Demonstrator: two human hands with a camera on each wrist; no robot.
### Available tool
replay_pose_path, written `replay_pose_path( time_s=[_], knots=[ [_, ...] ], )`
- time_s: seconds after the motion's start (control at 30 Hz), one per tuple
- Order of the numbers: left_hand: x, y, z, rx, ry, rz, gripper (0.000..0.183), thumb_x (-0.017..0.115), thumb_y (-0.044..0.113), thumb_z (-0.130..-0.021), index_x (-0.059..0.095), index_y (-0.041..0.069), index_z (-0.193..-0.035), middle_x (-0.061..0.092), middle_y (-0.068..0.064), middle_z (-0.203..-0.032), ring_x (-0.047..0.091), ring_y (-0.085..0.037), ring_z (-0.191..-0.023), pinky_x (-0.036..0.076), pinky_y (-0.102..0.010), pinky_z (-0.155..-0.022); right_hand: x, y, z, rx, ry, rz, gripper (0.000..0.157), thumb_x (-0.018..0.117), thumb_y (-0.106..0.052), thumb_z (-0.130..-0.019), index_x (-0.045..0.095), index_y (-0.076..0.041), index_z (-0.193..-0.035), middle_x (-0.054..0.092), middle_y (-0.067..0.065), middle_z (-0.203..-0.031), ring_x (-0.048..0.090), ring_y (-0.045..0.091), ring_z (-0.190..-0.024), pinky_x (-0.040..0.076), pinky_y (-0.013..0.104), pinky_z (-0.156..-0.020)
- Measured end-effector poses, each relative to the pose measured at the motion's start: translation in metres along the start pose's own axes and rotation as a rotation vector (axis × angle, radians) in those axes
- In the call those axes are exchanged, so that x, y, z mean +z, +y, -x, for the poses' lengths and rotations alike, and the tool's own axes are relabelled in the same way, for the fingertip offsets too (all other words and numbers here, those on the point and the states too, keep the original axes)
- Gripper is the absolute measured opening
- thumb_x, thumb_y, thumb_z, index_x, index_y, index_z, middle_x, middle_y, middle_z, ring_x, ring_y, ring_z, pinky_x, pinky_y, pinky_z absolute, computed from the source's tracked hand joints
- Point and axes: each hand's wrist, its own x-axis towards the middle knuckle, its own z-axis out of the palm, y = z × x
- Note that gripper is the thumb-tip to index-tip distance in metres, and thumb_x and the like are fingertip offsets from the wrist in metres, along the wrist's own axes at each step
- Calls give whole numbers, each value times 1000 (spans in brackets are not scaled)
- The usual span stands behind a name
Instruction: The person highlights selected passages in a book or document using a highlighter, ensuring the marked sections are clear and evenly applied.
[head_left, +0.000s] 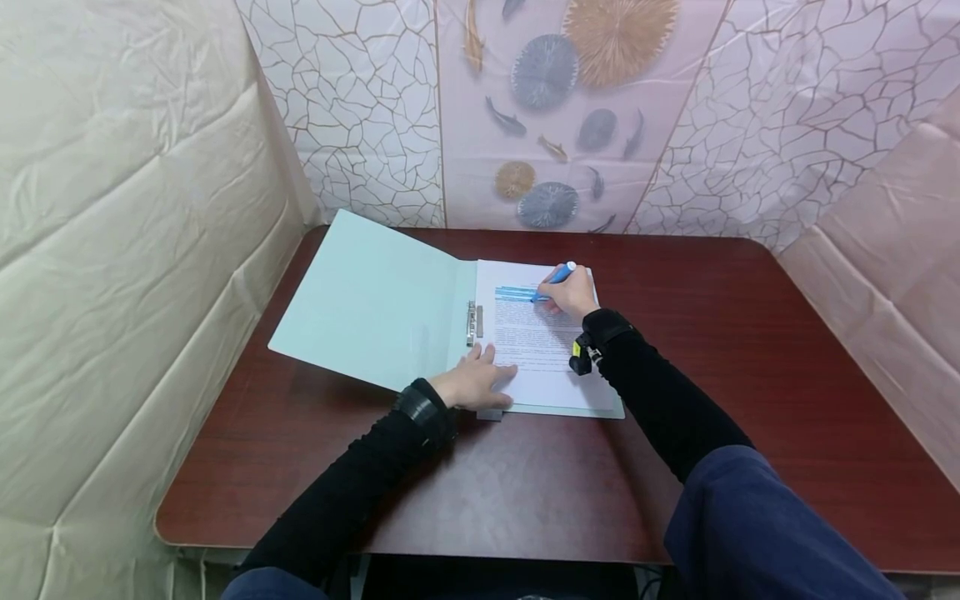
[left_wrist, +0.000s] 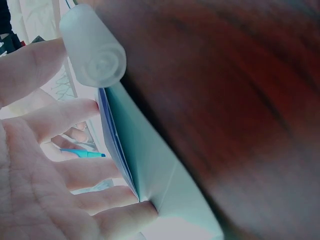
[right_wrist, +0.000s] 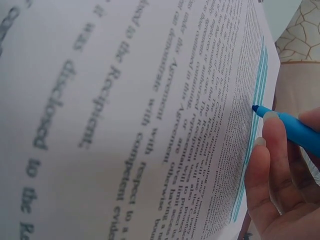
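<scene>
My right hand pinches a blue highlighter with a white end. Its dark tip rests at the blue strokes running over the top lines of text on the printed page. The page lies on the right side of an open pale green folder. My left hand rests with spread fingers on the page's lower left corner, below the metal clip. In the left wrist view a small whitish cylinder is close to the thumb, by the folder's edge.
The folder's left cover lies opened out toward the far left of the dark red wooden table. A patterned wall covering stands behind the table, with pale draped fabric at the left and more at the right.
</scene>
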Motion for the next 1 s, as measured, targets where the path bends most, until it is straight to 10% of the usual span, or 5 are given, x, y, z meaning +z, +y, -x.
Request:
replay_pose_path(
  time_s=[1.0],
  knots=[
    [0,1,0,-2,0,14,61,59,38,-94,39,19,-148,11,-27,-159,6,-46,-148,19,-55,-118,-4,5,-2,-11,10,13,11,67,-13,-85,66,-3,-90,72,24,-90,72,26,-65,56,31,-57]
  ],
)
